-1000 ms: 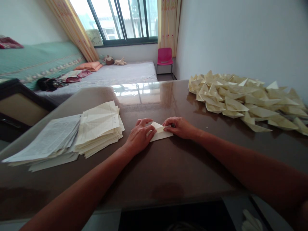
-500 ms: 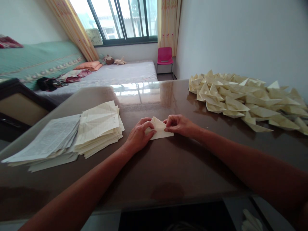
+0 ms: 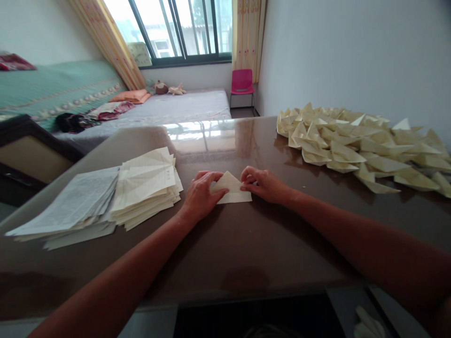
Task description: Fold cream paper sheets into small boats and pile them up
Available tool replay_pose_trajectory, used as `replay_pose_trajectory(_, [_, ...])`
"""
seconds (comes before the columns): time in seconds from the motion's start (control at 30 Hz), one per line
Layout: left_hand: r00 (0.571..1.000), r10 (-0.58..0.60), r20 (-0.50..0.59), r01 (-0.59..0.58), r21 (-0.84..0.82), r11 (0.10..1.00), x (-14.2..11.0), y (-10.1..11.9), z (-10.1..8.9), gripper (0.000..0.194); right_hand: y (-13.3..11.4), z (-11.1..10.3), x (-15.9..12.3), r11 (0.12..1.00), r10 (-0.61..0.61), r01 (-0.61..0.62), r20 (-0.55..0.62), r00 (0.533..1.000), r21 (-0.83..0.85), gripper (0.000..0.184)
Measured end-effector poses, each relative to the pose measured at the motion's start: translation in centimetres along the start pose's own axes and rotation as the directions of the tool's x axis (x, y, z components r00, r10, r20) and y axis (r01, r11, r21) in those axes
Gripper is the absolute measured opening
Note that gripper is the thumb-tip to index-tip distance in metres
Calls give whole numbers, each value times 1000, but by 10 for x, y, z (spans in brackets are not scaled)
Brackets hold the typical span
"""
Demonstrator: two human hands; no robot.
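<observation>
A cream sheet of paper (image 3: 232, 188), folded to a peak at its far side with a straight strip along its near edge, lies on the brown table between my hands. My left hand (image 3: 204, 190) grips its left part, thumb on top and fingers curled behind. At the right slope, my right hand (image 3: 259, 182) pinches the paper between thumb and fingers. To the left of my left hand sits a stack of cream paper sheets (image 3: 144, 188), the top one creased. Folded paper boats (image 3: 345, 141) are heaped at the far right.
White printed sheets (image 3: 77, 202) lie left of the cream stack, partly against it. The glossy brown table (image 3: 246, 253) has its near edge close to me. Beyond it are a bed (image 3: 190, 105), a pink chair (image 3: 242, 82) and a window.
The folded paper has turned slightly, so its near edge lies more level. My left thumb now stretches further over the paper, and my right fingers have shifted a little at the slope.
</observation>
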State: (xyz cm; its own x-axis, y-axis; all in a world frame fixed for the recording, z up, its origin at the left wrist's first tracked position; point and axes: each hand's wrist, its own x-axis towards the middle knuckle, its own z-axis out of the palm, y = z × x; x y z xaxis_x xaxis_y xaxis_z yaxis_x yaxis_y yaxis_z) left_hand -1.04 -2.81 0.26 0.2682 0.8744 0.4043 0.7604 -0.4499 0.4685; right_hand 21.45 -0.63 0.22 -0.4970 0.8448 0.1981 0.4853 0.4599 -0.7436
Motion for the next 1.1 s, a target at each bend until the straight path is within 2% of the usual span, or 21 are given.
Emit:
replay_pose_trajectory(0.1, [999, -43, -5, 43, -10, 999, 0, -1, 1, 25, 2, 0, 1, 999, 21, -22, 41, 999, 45, 15])
replay_pose_trajectory(0.23, [993, -77, 90, 88, -128, 988, -1, -2, 0, 24, 7, 1, 3, 992, -20, 8, 93, 995, 127, 7])
replay_pose_trajectory(0.33, [986, -109, 129, 133, -195, 972, 0, -2, -4, 26, 6, 0, 3, 991, -8, 11, -22, 1000, 133, 9])
replay_pose_trajectory(0.43, [978, -154, 143, 187, -260, 947, 1, 0, -8, 29, 0, 0, 1, 999, -50, 45, -208, 977, -27, 9])
replay_pose_trajectory(0.5, [972, -182, 147, 220, -314, 924, 1, 1, -9, 30, -3, 2, -1, 991, -85, 56, -246, 965, -124, 9])
replay_pose_trajectory(0.7, [967, -201, 159, 251, -422, 871, 1, 1, -10, 32, -1, 8, -2, 985, -85, 54, -182, 980, -165, 23])
replay_pose_trajectory(0.8, [969, -189, 162, 241, -417, 876, 1, 1, -11, 32, -1, 8, -2, 990, -61, 42, -142, 988, -131, 27])
replay_pose_trajectory(0.97, [976, -174, 130, 211, -376, 902, 1, 1, -10, 31, -7, 4, -1, 1000, -7, 7, 0, 1000, -2, 28])
replay_pose_trajectory(1.1, [977, -155, 145, 196, -344, 918, 3, 0, -9, 30, -7, 0, 0, 998, 33, -34, -14, 999, -59, 28])
